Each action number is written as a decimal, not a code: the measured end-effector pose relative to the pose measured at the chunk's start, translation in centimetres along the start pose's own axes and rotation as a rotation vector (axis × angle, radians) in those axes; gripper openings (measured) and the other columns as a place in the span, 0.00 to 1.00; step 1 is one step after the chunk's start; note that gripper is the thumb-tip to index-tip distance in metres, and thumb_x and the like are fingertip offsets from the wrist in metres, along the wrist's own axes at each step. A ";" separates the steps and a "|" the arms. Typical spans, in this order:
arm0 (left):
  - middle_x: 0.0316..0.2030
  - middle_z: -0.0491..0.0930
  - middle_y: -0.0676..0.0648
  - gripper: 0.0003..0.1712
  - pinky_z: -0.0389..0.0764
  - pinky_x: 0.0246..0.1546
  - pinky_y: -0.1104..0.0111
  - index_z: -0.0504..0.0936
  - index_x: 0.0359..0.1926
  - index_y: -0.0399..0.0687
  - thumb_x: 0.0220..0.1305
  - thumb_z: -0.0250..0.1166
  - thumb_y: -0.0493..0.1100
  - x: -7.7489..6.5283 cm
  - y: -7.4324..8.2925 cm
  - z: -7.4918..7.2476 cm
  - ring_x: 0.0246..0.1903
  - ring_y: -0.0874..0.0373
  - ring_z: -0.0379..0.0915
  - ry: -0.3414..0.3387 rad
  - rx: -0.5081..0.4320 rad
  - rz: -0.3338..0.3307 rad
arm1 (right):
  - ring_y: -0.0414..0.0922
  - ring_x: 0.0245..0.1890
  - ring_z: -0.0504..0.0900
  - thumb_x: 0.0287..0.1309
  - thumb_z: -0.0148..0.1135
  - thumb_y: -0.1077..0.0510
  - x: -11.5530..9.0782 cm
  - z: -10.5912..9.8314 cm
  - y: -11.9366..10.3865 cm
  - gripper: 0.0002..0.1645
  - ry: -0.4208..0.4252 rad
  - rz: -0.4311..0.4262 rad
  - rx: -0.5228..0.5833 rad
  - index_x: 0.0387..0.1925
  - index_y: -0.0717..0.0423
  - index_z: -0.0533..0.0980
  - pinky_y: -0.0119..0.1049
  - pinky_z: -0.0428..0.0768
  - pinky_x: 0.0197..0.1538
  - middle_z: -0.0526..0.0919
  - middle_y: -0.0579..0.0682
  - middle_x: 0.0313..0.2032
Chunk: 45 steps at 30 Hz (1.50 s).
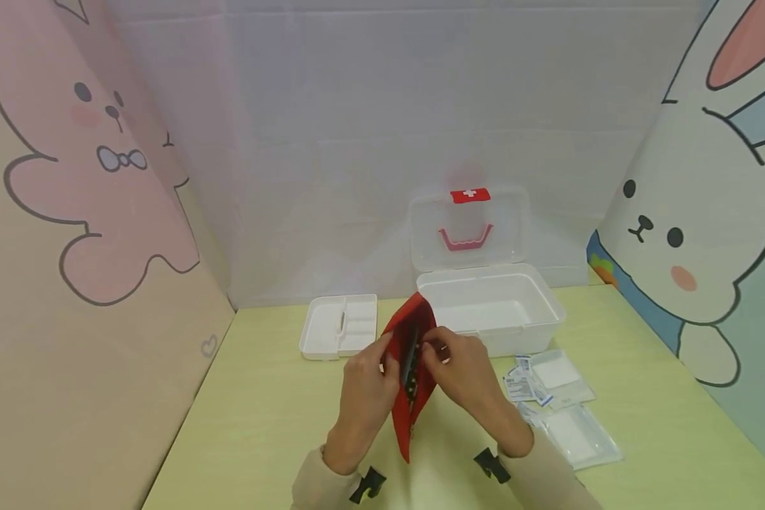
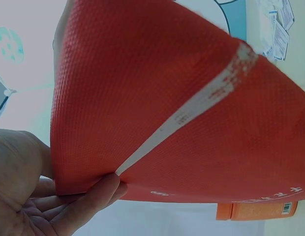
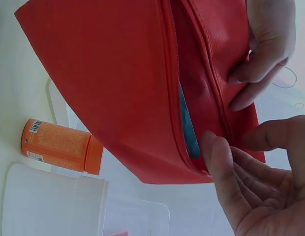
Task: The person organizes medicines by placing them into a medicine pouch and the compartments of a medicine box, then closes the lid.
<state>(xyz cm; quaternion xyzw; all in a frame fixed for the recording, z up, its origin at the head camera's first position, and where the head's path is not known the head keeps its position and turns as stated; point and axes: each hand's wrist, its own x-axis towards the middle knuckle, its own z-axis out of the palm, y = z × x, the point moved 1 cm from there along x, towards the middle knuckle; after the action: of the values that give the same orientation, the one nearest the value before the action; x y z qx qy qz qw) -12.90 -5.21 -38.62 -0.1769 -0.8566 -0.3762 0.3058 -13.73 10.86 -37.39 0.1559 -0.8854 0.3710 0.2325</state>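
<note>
Holding the red pouch [image 3: 133, 93] at opposite sides, left hand [image 1: 365, 386] and right hand [image 1: 464, 368] each pinch it, grip closed. Its long axis runs between them.

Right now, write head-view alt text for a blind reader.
A person's left grip and right grip hold an open red pouch over a pale yellow table. Behind are an open white box and, to its left, a divided tray; packets lie at right.

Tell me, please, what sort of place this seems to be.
It looks like a small screened-off tabletop workspace, perhaps a staged one: cartoon-printed side panels and a plain pale backdrop border a pale yellow table.
</note>
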 end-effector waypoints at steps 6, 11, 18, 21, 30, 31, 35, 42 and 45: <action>0.35 0.87 0.42 0.17 0.83 0.30 0.68 0.83 0.48 0.37 0.57 0.61 0.27 0.0 -0.9 -0.7 0.28 0.58 0.80 0.012 0.030 -0.019 | 0.42 0.28 0.87 0.57 0.62 0.62 0.6 -0.4 0.6 0.05 0.091 -0.009 0.032 0.35 0.55 0.81 0.35 0.85 0.30 0.87 0.48 0.29; 0.35 0.86 0.42 0.17 0.81 0.28 0.69 0.83 0.49 0.37 0.57 0.61 0.27 -0.2 -2.0 -1.6 0.28 0.57 0.77 0.012 0.061 -0.067 | 0.44 0.30 0.88 0.56 0.63 0.62 1.3 -0.4 1.1 0.06 0.105 -0.028 -0.007 0.37 0.56 0.81 0.36 0.85 0.30 0.88 0.50 0.33; 0.37 0.86 0.40 0.19 0.73 0.21 0.76 0.83 0.51 0.37 0.58 0.61 0.28 -0.6 -3.4 -2.9 0.27 0.57 0.75 0.021 0.082 -0.137 | 0.50 0.39 0.86 0.56 0.66 0.58 2.4 0.1 1.7 0.16 -0.053 -0.021 -0.112 0.47 0.58 0.79 0.43 0.85 0.40 0.86 0.54 0.44; 0.38 0.87 0.39 0.19 0.72 0.20 0.76 0.83 0.51 0.37 0.58 0.60 0.28 -0.6 -3.7 -3.3 0.28 0.56 0.77 0.034 0.086 -0.142 | 0.52 0.45 0.84 0.55 0.68 0.56 3.2 0.5 2.2 0.23 -0.152 -0.054 -0.172 0.52 0.57 0.77 0.46 0.84 0.48 0.83 0.54 0.50; 0.38 0.87 0.40 0.19 0.71 0.18 0.76 0.83 0.51 0.39 0.58 0.60 0.28 -0.5 -3.8 -3.8 0.27 0.56 0.77 0.049 0.088 -0.139 | 0.56 0.59 0.76 0.54 0.71 0.55 6.0 2.0 4.0 0.35 -0.416 -0.146 -0.275 0.62 0.58 0.70 0.50 0.74 0.64 0.77 0.57 0.60; 0.39 0.87 0.39 0.19 0.70 0.18 0.77 0.83 0.51 0.39 0.58 0.60 0.28 -0.5 -3.8 -3.9 0.28 0.56 0.77 0.045 0.085 -0.141 | 0.56 0.60 0.76 0.53 0.72 0.55 6.3 2.3 4.1 0.36 -0.444 -0.144 -0.283 0.63 0.58 0.70 0.51 0.73 0.65 0.77 0.57 0.61; 0.39 0.86 0.39 0.19 0.70 0.18 0.77 0.83 0.52 0.38 0.59 0.60 0.28 -0.4 -3.7 -4.0 0.28 0.56 0.77 0.044 0.081 -0.143 | 0.58 0.62 0.74 0.53 0.72 0.56 7.2 3.7 4.8 0.39 -0.521 -0.148 -0.323 0.65 0.58 0.69 0.51 0.70 0.67 0.76 0.58 0.62; 0.39 0.87 0.40 0.20 0.74 0.20 0.76 0.82 0.53 0.39 0.59 0.61 0.29 -0.3 -3.4 -4.2 0.30 0.56 0.79 0.036 0.095 -0.156 | 0.60 0.62 0.73 0.55 0.71 0.54 7.7 5.7 5.9 0.39 -0.573 -0.147 -0.425 0.67 0.56 0.68 0.54 0.68 0.68 0.77 0.61 0.61; 0.40 0.87 0.40 0.21 0.80 0.23 0.72 0.82 0.54 0.40 0.58 0.63 0.30 -0.2 -3.3 -4.2 0.31 0.54 0.81 0.029 0.102 -0.160 | 0.59 0.63 0.72 0.54 0.71 0.53 7.8 6.1 6.0 0.38 -0.567 -0.161 -0.462 0.66 0.55 0.70 0.57 0.64 0.70 0.77 0.61 0.60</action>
<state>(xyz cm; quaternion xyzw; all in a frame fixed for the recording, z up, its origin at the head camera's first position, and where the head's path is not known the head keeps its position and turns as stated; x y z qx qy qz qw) -12.84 -10.57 -38.34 -0.0863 -0.8815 -0.3577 0.2959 -24.80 9.62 -40.54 0.2650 -0.9599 0.0843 0.0357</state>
